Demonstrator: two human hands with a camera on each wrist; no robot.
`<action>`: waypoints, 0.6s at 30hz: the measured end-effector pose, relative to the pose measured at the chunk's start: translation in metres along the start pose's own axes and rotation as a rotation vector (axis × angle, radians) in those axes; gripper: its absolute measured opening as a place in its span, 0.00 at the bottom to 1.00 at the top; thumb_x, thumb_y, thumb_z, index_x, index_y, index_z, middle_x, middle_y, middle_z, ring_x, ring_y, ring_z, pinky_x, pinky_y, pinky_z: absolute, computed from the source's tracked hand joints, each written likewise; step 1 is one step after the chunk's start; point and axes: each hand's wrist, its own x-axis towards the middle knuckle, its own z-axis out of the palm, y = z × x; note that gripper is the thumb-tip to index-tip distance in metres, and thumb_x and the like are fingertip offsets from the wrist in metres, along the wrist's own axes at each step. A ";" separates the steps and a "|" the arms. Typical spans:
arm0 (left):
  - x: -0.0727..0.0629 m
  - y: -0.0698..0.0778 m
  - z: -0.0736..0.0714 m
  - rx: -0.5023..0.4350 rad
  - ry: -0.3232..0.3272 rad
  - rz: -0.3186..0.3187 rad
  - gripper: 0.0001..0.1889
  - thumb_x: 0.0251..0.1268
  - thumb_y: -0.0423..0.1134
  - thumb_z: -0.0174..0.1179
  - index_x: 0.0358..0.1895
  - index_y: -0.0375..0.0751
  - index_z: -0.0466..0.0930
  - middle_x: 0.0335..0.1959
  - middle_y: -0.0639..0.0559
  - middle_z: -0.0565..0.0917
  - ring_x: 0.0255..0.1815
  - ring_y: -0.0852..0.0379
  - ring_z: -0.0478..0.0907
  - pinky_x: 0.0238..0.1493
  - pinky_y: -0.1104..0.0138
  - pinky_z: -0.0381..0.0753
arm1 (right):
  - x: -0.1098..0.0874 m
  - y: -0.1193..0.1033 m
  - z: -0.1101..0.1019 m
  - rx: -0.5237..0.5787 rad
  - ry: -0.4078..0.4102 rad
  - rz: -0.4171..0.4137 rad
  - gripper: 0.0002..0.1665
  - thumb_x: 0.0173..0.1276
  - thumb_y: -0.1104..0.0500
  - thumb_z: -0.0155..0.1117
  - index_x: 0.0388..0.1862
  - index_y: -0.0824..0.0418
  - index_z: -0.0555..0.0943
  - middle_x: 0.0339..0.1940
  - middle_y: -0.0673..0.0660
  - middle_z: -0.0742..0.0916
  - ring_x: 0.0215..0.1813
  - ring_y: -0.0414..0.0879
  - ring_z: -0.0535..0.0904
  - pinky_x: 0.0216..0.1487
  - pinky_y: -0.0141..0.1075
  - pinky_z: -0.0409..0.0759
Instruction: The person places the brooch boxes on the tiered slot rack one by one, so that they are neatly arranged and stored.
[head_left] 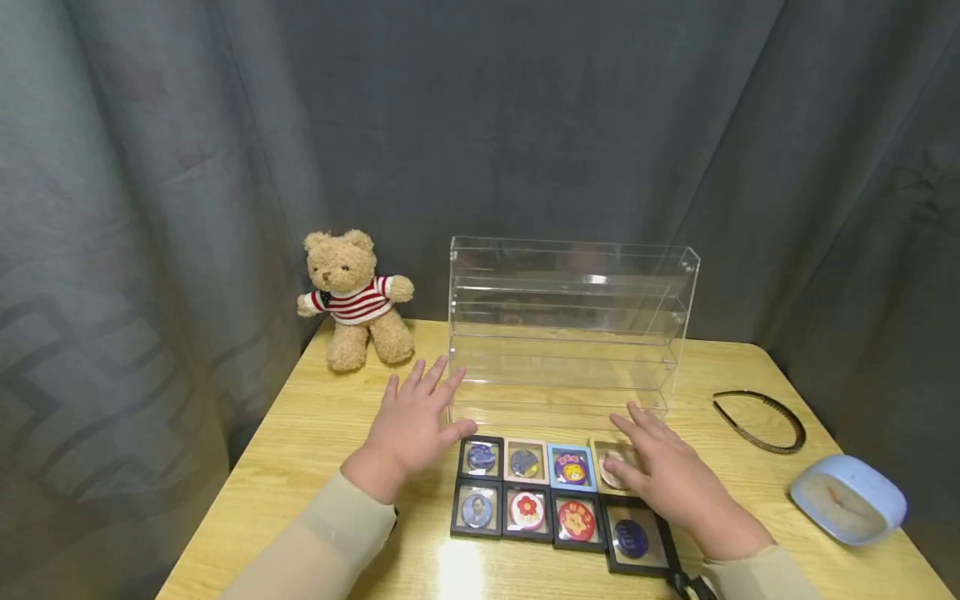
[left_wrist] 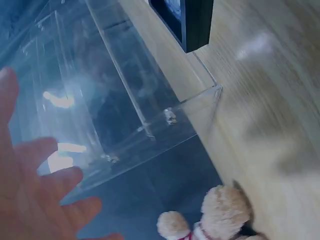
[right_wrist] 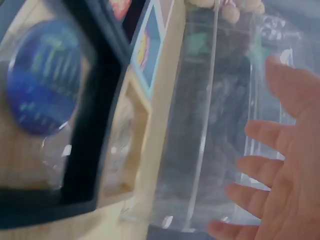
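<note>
Both my hands are spread with straight fingers and hold nothing. The left hand [head_left: 408,429] is at the front left corner of a clear acrylic display shelf [head_left: 562,362], beside a black frame with a blue badge [head_left: 481,457]. The right hand [head_left: 671,475] is over the right end of two rows of small framed badges, partly covering a tan frame [head_left: 600,454]. Below it lies a larger black frame [head_left: 636,567] with a dark blue badge. Other frames include a light blue one with a bear badge [head_left: 573,468] and a black one with a red badge [head_left: 576,521].
A teddy bear [head_left: 348,279] in a striped sweater stands at the table's back left. To the right lie a dark headband [head_left: 787,446] and a light blue clock [head_left: 847,500]. Grey curtains [head_left: 510,125] hang behind the wooden table [head_left: 300,450].
</note>
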 end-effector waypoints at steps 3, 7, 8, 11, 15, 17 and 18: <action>0.011 -0.012 0.003 -0.121 0.057 -0.044 0.43 0.67 0.70 0.49 0.79 0.52 0.56 0.78 0.46 0.57 0.76 0.40 0.53 0.72 0.43 0.55 | -0.003 0.009 0.001 0.004 -0.030 0.082 0.47 0.69 0.30 0.55 0.74 0.60 0.68 0.74 0.68 0.67 0.71 0.71 0.60 0.62 0.70 0.62; 0.027 -0.031 0.009 -0.379 0.086 -0.167 0.41 0.68 0.62 0.58 0.79 0.49 0.56 0.76 0.44 0.61 0.74 0.42 0.59 0.70 0.46 0.62 | -0.007 0.025 0.005 0.019 -0.095 0.202 0.47 0.69 0.34 0.60 0.73 0.66 0.68 0.68 0.73 0.72 0.66 0.73 0.66 0.58 0.68 0.68; 0.031 -0.035 0.010 -0.459 0.082 -0.202 0.42 0.67 0.61 0.59 0.79 0.50 0.56 0.76 0.44 0.61 0.73 0.42 0.60 0.69 0.45 0.63 | -0.007 0.029 0.006 0.026 -0.112 0.222 0.48 0.68 0.34 0.60 0.72 0.67 0.67 0.66 0.73 0.73 0.65 0.73 0.68 0.57 0.68 0.70; 0.042 -0.045 0.017 -0.701 0.070 -0.268 0.43 0.65 0.56 0.64 0.79 0.54 0.54 0.76 0.46 0.61 0.71 0.42 0.63 0.65 0.46 0.69 | -0.009 0.039 0.012 0.059 -0.158 0.280 0.51 0.66 0.33 0.62 0.71 0.71 0.67 0.61 0.75 0.77 0.60 0.73 0.73 0.53 0.65 0.74; 0.055 -0.049 0.028 -0.908 0.039 -0.264 0.44 0.64 0.47 0.68 0.80 0.59 0.52 0.77 0.50 0.60 0.69 0.40 0.66 0.62 0.49 0.74 | -0.013 0.049 0.021 0.081 -0.211 0.331 0.57 0.62 0.30 0.63 0.70 0.75 0.67 0.52 0.71 0.83 0.56 0.69 0.77 0.52 0.62 0.76; 0.060 -0.048 0.032 -0.959 0.021 -0.246 0.45 0.64 0.43 0.68 0.80 0.59 0.51 0.77 0.49 0.59 0.69 0.39 0.66 0.62 0.50 0.74 | -0.015 0.052 0.024 0.072 -0.225 0.344 0.59 0.60 0.28 0.63 0.68 0.76 0.68 0.49 0.67 0.84 0.56 0.67 0.78 0.51 0.61 0.76; 0.062 -0.047 0.035 -0.981 0.015 -0.242 0.45 0.65 0.42 0.68 0.80 0.60 0.51 0.77 0.49 0.59 0.69 0.40 0.67 0.62 0.51 0.74 | -0.016 0.052 0.025 0.073 -0.230 0.348 0.58 0.59 0.27 0.64 0.67 0.75 0.70 0.47 0.65 0.85 0.53 0.65 0.80 0.50 0.59 0.78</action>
